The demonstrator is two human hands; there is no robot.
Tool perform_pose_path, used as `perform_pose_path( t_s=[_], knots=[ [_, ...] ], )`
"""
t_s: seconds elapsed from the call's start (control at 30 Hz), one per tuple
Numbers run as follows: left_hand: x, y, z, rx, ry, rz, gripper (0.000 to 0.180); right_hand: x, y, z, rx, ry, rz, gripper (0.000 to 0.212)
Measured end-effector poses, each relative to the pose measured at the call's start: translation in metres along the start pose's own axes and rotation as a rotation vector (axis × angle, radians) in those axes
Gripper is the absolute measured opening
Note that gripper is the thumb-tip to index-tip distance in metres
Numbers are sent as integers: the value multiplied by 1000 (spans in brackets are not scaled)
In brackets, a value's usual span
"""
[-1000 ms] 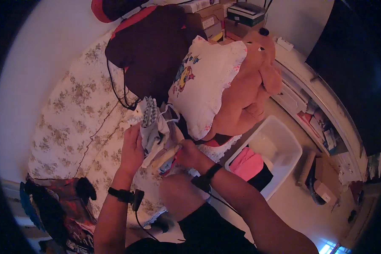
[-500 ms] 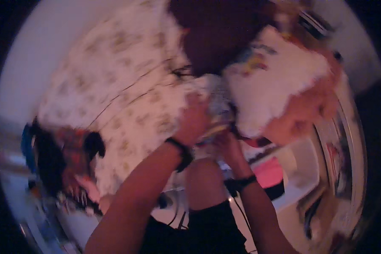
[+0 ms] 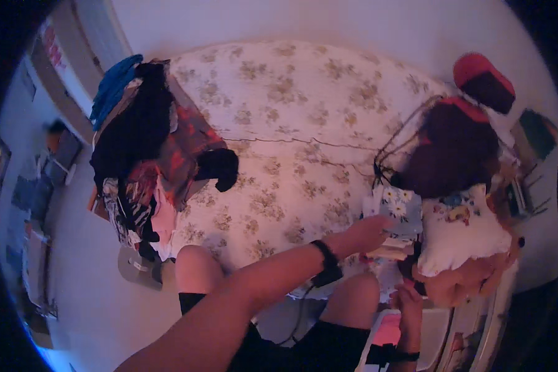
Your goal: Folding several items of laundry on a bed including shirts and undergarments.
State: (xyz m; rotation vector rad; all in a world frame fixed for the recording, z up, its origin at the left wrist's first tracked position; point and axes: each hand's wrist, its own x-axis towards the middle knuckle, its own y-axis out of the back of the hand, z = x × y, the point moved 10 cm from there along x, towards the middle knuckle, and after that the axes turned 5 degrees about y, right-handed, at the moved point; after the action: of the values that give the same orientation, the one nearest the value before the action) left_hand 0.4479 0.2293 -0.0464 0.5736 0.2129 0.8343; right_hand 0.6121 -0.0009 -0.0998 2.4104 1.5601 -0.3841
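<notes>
My left hand (image 3: 372,233) reaches across to the right, its fingers closed at the near left edge of a flat grey-blue thing with white daisies (image 3: 403,214). Pale flat things lie in a stack (image 3: 392,250) just below that hand. Lower down, my right hand (image 3: 408,301) is raised with curled fingers near a dark item beside the cushion. What is in its fingers, if anything, I cannot make out. A white cushion with a coloured embroidered motif (image 3: 462,239) leans just right of both hands.
A floral cover (image 3: 273,186) spreads before me. Piled clothes (image 3: 149,142) lie at the left. A dark maroon bag (image 3: 452,149) with cords and a red-and-black cap (image 3: 483,82) sit at the far right. Below the cushion is a brown plush thing (image 3: 459,285); a white bin (image 3: 428,335) stands near my right hand.
My view has swung left, so the hands and cushion now appear further right and the clothes pile shows fully. My hands have moved apart, the right one nearer to me.
</notes>
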Motion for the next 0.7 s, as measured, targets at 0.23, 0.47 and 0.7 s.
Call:
perform_pose_path(
  t_s=[0.23,0.47,0.7],
  knots=[
    [-163,214,-124,-16,260,221,33,1,-171,-130,-438,246,-254,20],
    [-323,316,-293,6,866,647,31,69,-522,-71,-772,558,-815,31],
    [-328,366,-282,9,851,598,32,103,-745,-29,-1170,1046,-583,45]
  ],
)
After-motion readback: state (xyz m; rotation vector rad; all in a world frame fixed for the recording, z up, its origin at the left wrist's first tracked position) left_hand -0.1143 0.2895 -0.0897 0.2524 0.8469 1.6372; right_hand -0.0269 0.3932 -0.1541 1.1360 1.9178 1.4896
